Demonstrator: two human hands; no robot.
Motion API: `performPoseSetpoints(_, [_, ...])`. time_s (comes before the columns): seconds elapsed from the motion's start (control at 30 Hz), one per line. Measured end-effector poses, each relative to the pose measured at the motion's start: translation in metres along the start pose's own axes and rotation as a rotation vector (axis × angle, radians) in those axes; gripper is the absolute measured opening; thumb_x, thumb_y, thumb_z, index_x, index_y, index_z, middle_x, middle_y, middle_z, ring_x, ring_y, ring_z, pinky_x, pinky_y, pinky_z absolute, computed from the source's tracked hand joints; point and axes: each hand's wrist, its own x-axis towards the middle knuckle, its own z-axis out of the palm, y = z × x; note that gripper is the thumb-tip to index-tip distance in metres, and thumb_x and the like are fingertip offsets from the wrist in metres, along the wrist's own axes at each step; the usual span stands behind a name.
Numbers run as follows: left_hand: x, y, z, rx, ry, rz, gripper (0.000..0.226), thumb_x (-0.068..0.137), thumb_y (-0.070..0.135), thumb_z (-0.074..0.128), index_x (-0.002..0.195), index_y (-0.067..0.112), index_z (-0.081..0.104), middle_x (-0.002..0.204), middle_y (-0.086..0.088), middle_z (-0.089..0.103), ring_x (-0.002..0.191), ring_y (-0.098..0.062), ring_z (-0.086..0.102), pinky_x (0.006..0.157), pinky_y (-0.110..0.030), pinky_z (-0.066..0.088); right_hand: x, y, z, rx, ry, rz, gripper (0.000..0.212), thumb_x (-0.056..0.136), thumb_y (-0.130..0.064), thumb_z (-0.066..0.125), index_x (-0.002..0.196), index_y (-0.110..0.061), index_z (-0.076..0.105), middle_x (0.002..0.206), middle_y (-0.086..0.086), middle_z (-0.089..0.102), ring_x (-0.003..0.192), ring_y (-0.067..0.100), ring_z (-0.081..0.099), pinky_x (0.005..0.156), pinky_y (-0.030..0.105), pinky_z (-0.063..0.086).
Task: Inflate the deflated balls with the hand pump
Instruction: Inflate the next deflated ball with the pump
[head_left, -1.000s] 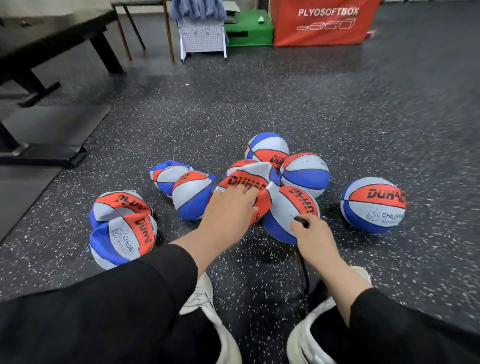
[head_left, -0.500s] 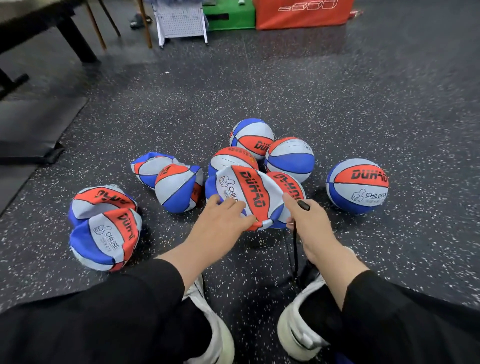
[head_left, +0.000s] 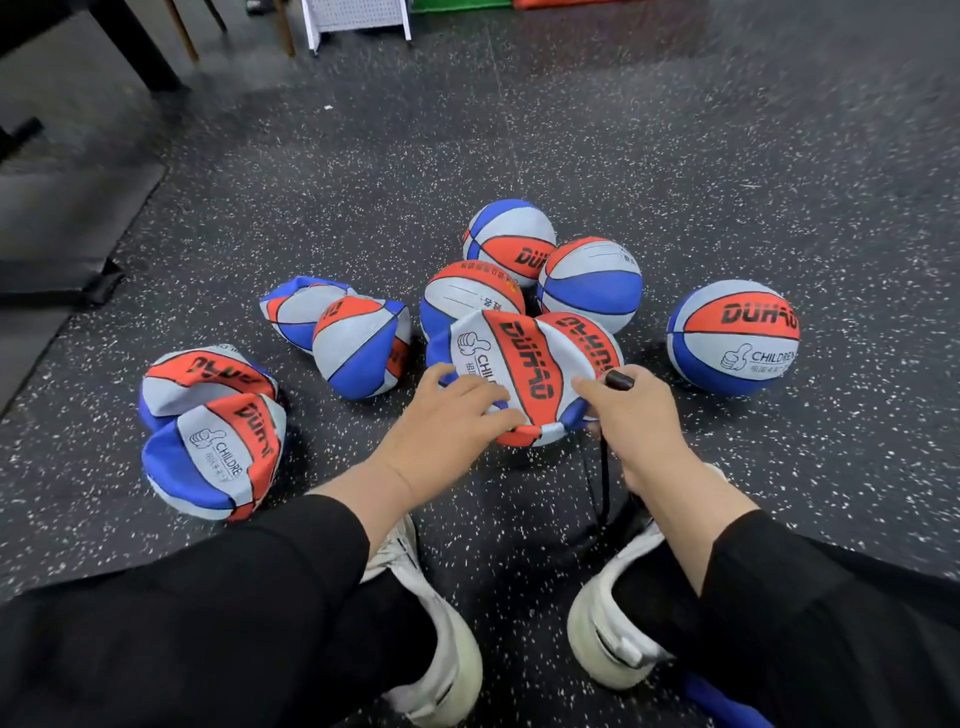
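Holding: left hand (head_left: 447, 421) and right hand (head_left: 636, 421) both grip one collapsed red, blue and grey rubber ball (head_left: 519, 364) at its near edge, just above the dark speckled rubber floor (head_left: 675, 156).
Left grip: fingers (head_left: 467, 395) lie over the ball's near-left panel, thumb curled under the folded rim; pinching the slack skin.
Right grip: fingers pressed together around a thin black pump hose (head_left: 602, 478); the black hose tip (head_left: 619, 380) sticks out above the knuckles, touching the ball's right edge. Forefinger rests on the ball skin.
Held ball: caved in, bowl-shaped, red "DUHAO" band facing up, thumbs-up logo and "CHILDRE" text on the grey panel beside it.
Pump: body hidden; only the hose shows, running down from the right hand between the two white sneakers (head_left: 613, 644).
Round balls: four firm ones of the same colouring — three clustered just behind the held ball (head_left: 592, 286), one apart at right (head_left: 735, 338).
Flat balls, left: two crumpled ones stacked at near left (head_left: 213, 452); two more crumpled ones between that pair and the held ball (head_left: 358, 348).
Another ball: partly hidden directly behind the held ball; fill state cannot be told.
Person: black sleeves, black trousers, squatting.
Background: white perforated rack (head_left: 358, 15) and dark furniture legs at the top edge.
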Motion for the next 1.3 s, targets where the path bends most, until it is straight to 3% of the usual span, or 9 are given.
performPoseSetpoints(0.1, [0.003,-0.005,-0.002,-0.196,0.032,-0.035,0.019,0.097,0.023,0.06,0.115,0.023,0.066,0.113,0.002,0.065,0.099,-0.024,0.057,0.098,-0.041,0.035,0.001,-0.002,0.002,0.025,0.067,-0.029,0.047,0.071,-0.058,0.072,0.084,-0.013,0.068,0.084,0.007,0.075,0.084,0.025,0.073,0.076,0.052,0.06])
performPoseSetpoints(0.27, [0.015,-0.004,-0.024,-0.689,-0.044,-0.396,0.034,0.105,0.024,0.054,0.139,0.022,0.055,0.126,0.008,0.059,0.117,-0.012,0.053,0.102,-0.032,0.04,0.0,0.003,0.002,0.099,0.085,-0.034,0.032,0.097,-0.04,0.062,0.101,-0.009,0.064,0.094,0.005,0.075,0.079,0.017,0.074,0.061,0.031,0.052])
performPoseSetpoints(0.4, [0.021,-0.006,-0.033,-0.892,-0.032,-0.497,0.026,0.106,0.023,0.054,0.131,0.031,0.054,0.115,0.022,0.062,0.106,0.012,0.056,0.091,-0.01,0.041,0.001,0.004,0.0,0.109,0.058,-0.028,0.023,0.097,-0.034,0.061,0.101,-0.012,0.063,0.093,0.008,0.075,0.08,0.021,0.075,0.067,0.034,0.058])
performPoseSetpoints(0.5, [0.023,-0.005,-0.034,-1.014,0.026,-0.578,0.026,0.105,0.018,0.055,0.13,0.026,0.056,0.112,0.026,0.061,0.097,0.025,0.054,0.081,0.001,0.039,0.002,0.005,0.0,0.11,0.032,-0.026,0.02,0.096,-0.034,0.061,0.097,-0.014,0.064,0.092,0.009,0.075,0.079,0.021,0.075,0.073,0.037,0.059])
performPoseSetpoints(0.7, [0.022,-0.006,-0.028,-1.282,0.09,-0.762,0.022,0.107,0.024,0.052,0.122,0.037,0.06,0.116,0.017,0.071,0.107,0.001,0.066,0.09,-0.021,0.052,0.004,0.009,0.002,0.12,-0.015,-0.017,0.023,0.094,-0.04,0.063,0.096,-0.018,0.067,0.088,0.005,0.075,0.083,0.024,0.075,0.072,0.035,0.058])
performPoseSetpoints(0.87, [0.022,-0.01,-0.019,-1.542,0.216,-1.007,0.021,0.109,0.024,0.048,0.118,0.021,0.067,0.12,-0.007,0.073,0.117,-0.026,0.068,0.105,-0.051,0.051,0.005,0.01,0.003,0.091,-0.046,-0.009,0.037,0.088,-0.058,0.064,0.103,-0.024,0.066,0.101,-0.001,0.072,0.092,0.017,0.072,0.07,0.033,0.057])
performPoseSetpoints(1.0, [0.02,-0.015,-0.016,-1.744,0.292,-1.134,0.029,0.109,0.022,0.046,0.128,0.011,0.065,0.122,-0.01,0.073,0.116,-0.028,0.069,0.105,-0.05,0.052,0.005,0.011,0.007,0.061,-0.105,0.008,0.054,0.077,-0.071,0.064,0.106,-0.026,0.067,0.113,-0.001,0.069,0.1,0.018,0.07,0.068,0.032,0.059])
performPoseSetpoints(1.1, [0.018,-0.019,-0.013,-1.864,0.326,-1.176,0.034,0.109,0.024,0.045,0.135,0.009,0.062,0.127,-0.012,0.071,0.119,-0.03,0.067,0.104,-0.049,0.053,0.004,0.014,0.009,0.06,-0.161,0.043,0.051,0.084,-0.067,0.061,0.111,-0.024,0.066,0.113,0.0,0.071,0.099,0.019,0.071,0.072,0.035,0.06])
performPoseSetpoints(1.3, [0.018,-0.024,-0.007,-2.033,0.295,-1.228,0.042,0.106,0.031,0.049,0.147,0.022,0.054,0.139,-0.011,0.064,0.127,-0.03,0.063,0.102,-0.051,0.054,0.002,0.014,0.014,0.121,-0.237,0.076,0.049,0.093,-0.062,0.054,0.102,-0.018,0.073,0.102,0.007,0.075,0.099,0.031,0.072,0.073,0.038,0.057])
